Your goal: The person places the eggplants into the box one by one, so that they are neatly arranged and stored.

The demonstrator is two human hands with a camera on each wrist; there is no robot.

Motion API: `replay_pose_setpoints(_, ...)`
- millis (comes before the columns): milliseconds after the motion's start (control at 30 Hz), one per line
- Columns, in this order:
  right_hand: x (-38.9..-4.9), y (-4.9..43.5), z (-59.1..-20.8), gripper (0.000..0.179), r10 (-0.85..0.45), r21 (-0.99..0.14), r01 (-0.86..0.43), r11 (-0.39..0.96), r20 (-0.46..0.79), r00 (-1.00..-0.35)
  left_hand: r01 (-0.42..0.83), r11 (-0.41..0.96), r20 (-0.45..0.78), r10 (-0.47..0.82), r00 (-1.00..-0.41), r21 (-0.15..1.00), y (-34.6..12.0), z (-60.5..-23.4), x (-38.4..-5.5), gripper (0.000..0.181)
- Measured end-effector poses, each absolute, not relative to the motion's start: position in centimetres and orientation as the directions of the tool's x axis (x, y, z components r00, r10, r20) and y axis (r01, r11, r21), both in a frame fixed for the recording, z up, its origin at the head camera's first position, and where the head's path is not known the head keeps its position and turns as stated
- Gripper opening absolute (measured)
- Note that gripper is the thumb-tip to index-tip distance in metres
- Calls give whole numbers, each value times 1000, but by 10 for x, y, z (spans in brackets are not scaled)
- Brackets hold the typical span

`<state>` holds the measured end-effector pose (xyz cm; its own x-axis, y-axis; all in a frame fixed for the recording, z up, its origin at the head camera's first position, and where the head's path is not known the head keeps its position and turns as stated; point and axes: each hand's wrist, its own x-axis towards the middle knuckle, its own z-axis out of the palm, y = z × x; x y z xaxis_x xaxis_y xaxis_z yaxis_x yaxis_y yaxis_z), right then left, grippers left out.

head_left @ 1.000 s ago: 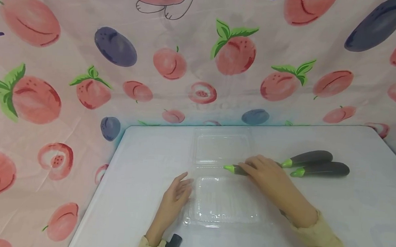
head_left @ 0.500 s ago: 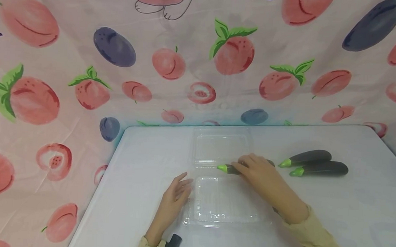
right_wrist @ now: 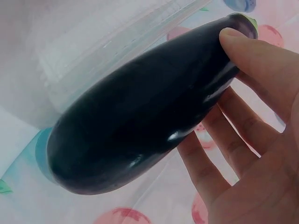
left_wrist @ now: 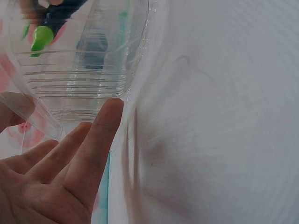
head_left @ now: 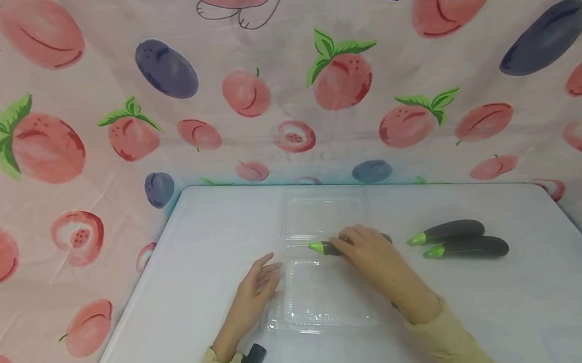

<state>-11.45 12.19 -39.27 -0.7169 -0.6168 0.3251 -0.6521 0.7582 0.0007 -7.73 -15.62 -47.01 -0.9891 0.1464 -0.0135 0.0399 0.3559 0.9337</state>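
Note:
My right hand grips a dark purple toy eggplant with a green stem, holding it over the hinge of an open clear plastic clamshell box. In the right wrist view the eggplant fills the frame, with thumb and fingers curled round it. My left hand lies flat on the table with straight fingers touching the box's left edge. In the left wrist view the fingertips rest against the ribbed box wall.
Two more toy eggplants lie side by side on the white table to the right. The box's lid half lies open toward the back. A peach-print cloth hangs behind and to the left.
My right hand has carried the eggplant to the left, from beside the box's right side to over its hinge. The left hand has stayed put.

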Motion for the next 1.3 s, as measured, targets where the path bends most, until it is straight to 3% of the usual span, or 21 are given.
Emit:
replay_pose_setpoints(733,-120,101,-394,40,-634,22,-649,761,239,-735,34,353,-19,146,-989,935,-156,-471,-78,53)
replay_pose_setpoints(1300,-118,87,-398,36,-648,43,-661,749,256,-717,41,353,-17,160,-987,935,-157,-470,-77,54)
